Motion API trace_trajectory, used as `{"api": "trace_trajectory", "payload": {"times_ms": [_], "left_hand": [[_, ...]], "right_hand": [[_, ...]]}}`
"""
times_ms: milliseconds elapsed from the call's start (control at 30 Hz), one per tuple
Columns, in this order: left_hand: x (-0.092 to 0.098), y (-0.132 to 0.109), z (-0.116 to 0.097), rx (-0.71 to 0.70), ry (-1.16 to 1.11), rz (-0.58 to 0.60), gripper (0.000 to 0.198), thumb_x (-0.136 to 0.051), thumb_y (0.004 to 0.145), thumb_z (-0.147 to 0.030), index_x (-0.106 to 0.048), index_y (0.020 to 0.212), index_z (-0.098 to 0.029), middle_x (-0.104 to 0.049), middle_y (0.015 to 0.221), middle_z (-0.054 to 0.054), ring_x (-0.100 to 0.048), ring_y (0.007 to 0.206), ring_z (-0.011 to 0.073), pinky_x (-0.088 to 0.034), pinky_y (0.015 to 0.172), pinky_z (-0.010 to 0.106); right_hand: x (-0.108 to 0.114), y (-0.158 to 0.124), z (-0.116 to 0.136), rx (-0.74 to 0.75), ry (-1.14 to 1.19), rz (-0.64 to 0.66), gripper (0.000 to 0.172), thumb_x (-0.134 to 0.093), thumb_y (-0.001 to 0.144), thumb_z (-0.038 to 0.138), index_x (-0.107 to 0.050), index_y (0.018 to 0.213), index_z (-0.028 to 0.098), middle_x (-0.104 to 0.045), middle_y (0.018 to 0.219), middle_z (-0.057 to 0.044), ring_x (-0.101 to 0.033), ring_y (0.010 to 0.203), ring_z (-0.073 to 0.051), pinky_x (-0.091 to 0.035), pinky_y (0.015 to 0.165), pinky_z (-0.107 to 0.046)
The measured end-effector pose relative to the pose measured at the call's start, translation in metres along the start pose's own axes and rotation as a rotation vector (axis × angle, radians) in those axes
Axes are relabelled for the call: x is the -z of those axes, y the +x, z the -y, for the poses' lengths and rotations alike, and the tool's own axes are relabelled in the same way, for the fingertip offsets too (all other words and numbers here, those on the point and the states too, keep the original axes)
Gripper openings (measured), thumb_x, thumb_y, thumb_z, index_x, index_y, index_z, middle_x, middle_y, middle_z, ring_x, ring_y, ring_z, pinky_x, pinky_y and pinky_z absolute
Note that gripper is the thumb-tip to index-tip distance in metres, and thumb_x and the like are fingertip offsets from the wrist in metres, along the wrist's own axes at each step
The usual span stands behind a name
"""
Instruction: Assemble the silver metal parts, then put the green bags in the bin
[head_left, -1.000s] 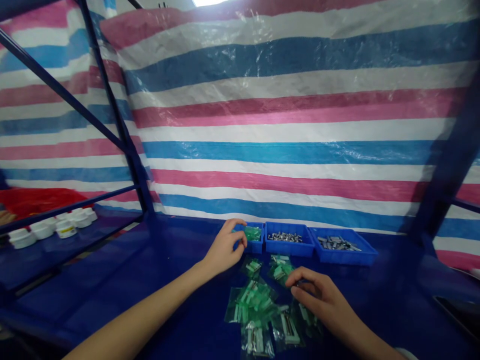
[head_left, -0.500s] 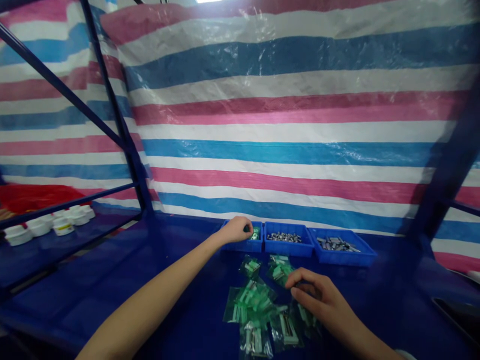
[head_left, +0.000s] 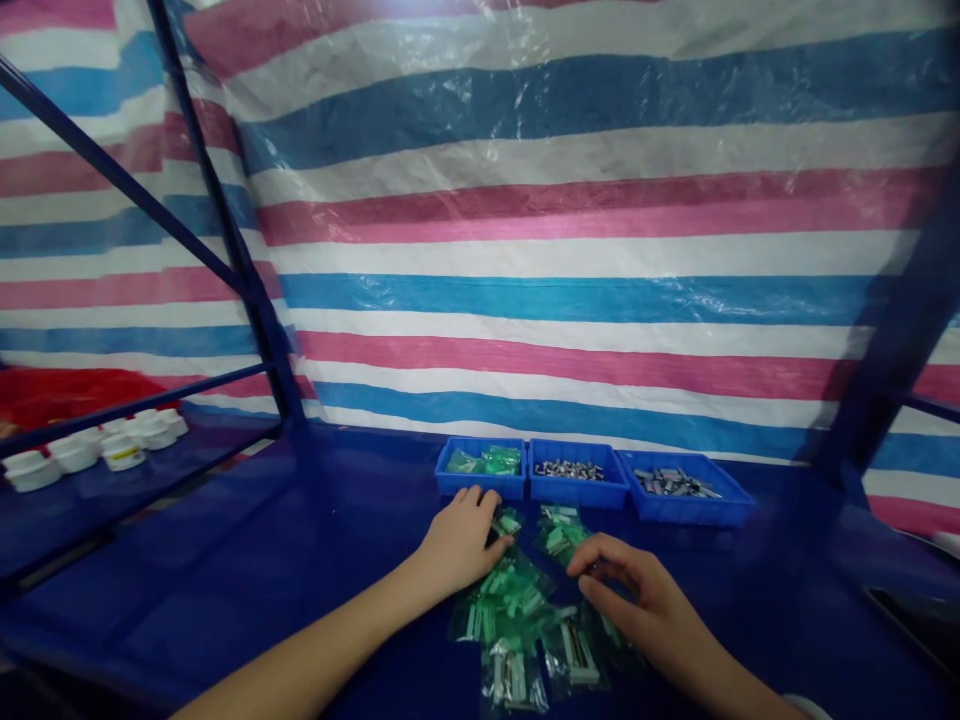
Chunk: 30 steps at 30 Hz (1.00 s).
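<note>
My left hand reaches over a small clear bag with green and pale parts, thumb and fingers apart; whether it touches the bag is unclear. To the right, my right hand is curled, thumb tip close to the index finger. A tiny dark thing may sit between them, but I cannot make it out. Just beyond its fingertips lies another bag of green parts. Nearer to me is a heap of green bags, with bags of pale strips in front.
Behind the bags stand three blue trays: one with green packets, one with small metal pieces, one with flat grey pieces. White tubs line the left side. A dark flat object lies at far right, before a striped sheet.
My left hand has come down from the left tray towards me, over the small bag, and its fingers have spread. The tray's green packets now show. My right hand has barely moved.
</note>
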<state>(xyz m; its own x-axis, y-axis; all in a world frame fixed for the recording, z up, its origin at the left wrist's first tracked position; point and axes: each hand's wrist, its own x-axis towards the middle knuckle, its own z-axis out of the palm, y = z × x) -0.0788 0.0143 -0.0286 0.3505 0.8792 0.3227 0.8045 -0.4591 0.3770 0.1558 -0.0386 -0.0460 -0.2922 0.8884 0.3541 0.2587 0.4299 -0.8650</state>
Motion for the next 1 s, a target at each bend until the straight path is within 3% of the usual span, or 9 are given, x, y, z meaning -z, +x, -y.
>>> {"api": "trace_trajectory", "payload": {"times_ms": [167, 333, 400, 500, 667, 733, 833, 933, 1000], "left_hand": [[-0.003, 0.007, 0.003, 0.010, -0.223, -0.026, 0.036, -0.065, 0.068, -0.009, -0.058, 0.101, -0.021, -0.063, 0.084, 0.002, -0.060, 0.073, 0.0212, -0.048, 0.067, 0.032], [0.004, -0.002, -0.040, 0.032, -0.542, -0.116, 0.019, -0.061, 0.081, -0.019, -0.052, 0.098, -0.021, -0.060, 0.080, 0.000, -0.060, 0.071, 0.0152, -0.047, 0.064, 0.026], [0.000, -0.011, -0.058, 0.123, -0.919, 0.000, 0.025, -0.070, 0.076, -0.024, -0.050, 0.090, -0.021, -0.056, 0.069, -0.004, -0.055, 0.058, 0.0109, -0.042, 0.054, 0.021], [-0.009, -0.022, -0.071, 0.264, -1.297, 0.093, 0.036, -0.080, 0.067, -0.025, -0.047, 0.080, -0.020, -0.053, 0.065, -0.006, -0.052, 0.053, 0.0075, -0.041, 0.052, 0.020], [-0.014, -0.030, -0.069, 0.347, -1.379, 0.071, 0.041, -0.081, 0.068, -0.027, -0.055, 0.099, -0.021, -0.052, 0.070, -0.006, -0.053, 0.054, 0.0078, -0.046, 0.055, 0.022], [-0.009, -0.031, -0.067, 0.194, -1.197, 0.031, 0.024, -0.073, 0.075, -0.023, -0.059, 0.095, -0.021, -0.052, 0.070, -0.004, -0.055, 0.058, 0.0102, -0.045, 0.054, 0.022], [-0.001, -0.032, -0.063, -0.194, -0.755, -0.212, 0.011, -0.062, 0.079, -0.011, -0.061, 0.076, -0.021, -0.058, 0.088, 0.004, -0.061, 0.081, 0.0184, -0.051, 0.069, 0.031], [0.007, -0.034, -0.056, -0.598, -0.377, -0.457, 0.019, -0.058, 0.081, -0.008, -0.065, 0.079, -0.025, -0.061, 0.102, 0.006, -0.059, 0.098, 0.0235, -0.051, 0.085, 0.040], [0.010, -0.036, -0.050, -0.794, -0.198, -0.528, 0.019, -0.060, 0.082, -0.011, -0.065, 0.087, -0.028, -0.066, 0.094, 0.005, -0.061, 0.094, 0.0230, -0.050, 0.088, 0.042]], "right_hand": [[-0.002, -0.001, 0.000, -0.006, 0.042, -0.046, 0.012, -0.059, 0.084, 0.028, -0.066, 0.091, 0.021, -0.067, 0.089, -0.006, -0.063, 0.088, -0.022, -0.049, 0.079, -0.035], [-0.007, -0.001, -0.001, -0.073, 0.339, -0.224, 0.047, -0.069, 0.081, 0.038, -0.053, 0.123, 0.024, -0.064, 0.103, -0.007, -0.063, 0.089, -0.020, -0.054, 0.076, -0.032], [-0.007, -0.001, -0.001, -0.158, 0.466, -0.174, 0.049, -0.073, 0.077, 0.043, -0.057, 0.119, 0.023, -0.066, 0.095, -0.006, -0.064, 0.079, -0.018, -0.054, 0.066, -0.029], [-0.003, 0.000, -0.001, -0.289, 0.559, -0.035, 0.036, -0.078, 0.072, 0.046, -0.066, 0.090, 0.017, -0.065, 0.070, -0.001, -0.059, 0.054, -0.012, -0.047, 0.048, -0.021], [0.000, -0.002, 0.002, -0.326, 0.510, -0.009, 0.033, -0.076, 0.073, 0.047, -0.067, 0.083, 0.018, -0.063, 0.060, 0.001, -0.056, 0.047, -0.011, -0.044, 0.046, -0.021], [0.002, -0.003, 0.009, -0.200, 0.414, -0.036, 0.023, -0.074, 0.077, 0.040, -0.069, 0.085, 0.019, -0.065, 0.066, -0.001, -0.061, 0.057, -0.014, -0.050, 0.055, -0.024], [0.007, -0.005, 0.021, 0.176, 0.102, -0.106, 0.005, -0.067, 0.082, 0.020, -0.071, 0.081, 0.023, -0.069, 0.081, -0.004, -0.065, 0.079, -0.020, -0.052, 0.071, -0.032], [0.012, -0.009, 0.027, 0.548, -0.218, -0.180, 0.025, -0.059, 0.081, 0.004, -0.070, 0.082, 0.026, -0.069, 0.086, -0.005, -0.062, 0.091, -0.023, -0.051, 0.079, -0.036], [0.013, -0.013, 0.027, 0.661, -0.317, -0.230, 0.029, -0.061, 0.078, 0.000, -0.069, 0.085, 0.027, -0.069, 0.084, -0.004, -0.061, 0.092, -0.024, -0.051, 0.079, -0.037]]}}
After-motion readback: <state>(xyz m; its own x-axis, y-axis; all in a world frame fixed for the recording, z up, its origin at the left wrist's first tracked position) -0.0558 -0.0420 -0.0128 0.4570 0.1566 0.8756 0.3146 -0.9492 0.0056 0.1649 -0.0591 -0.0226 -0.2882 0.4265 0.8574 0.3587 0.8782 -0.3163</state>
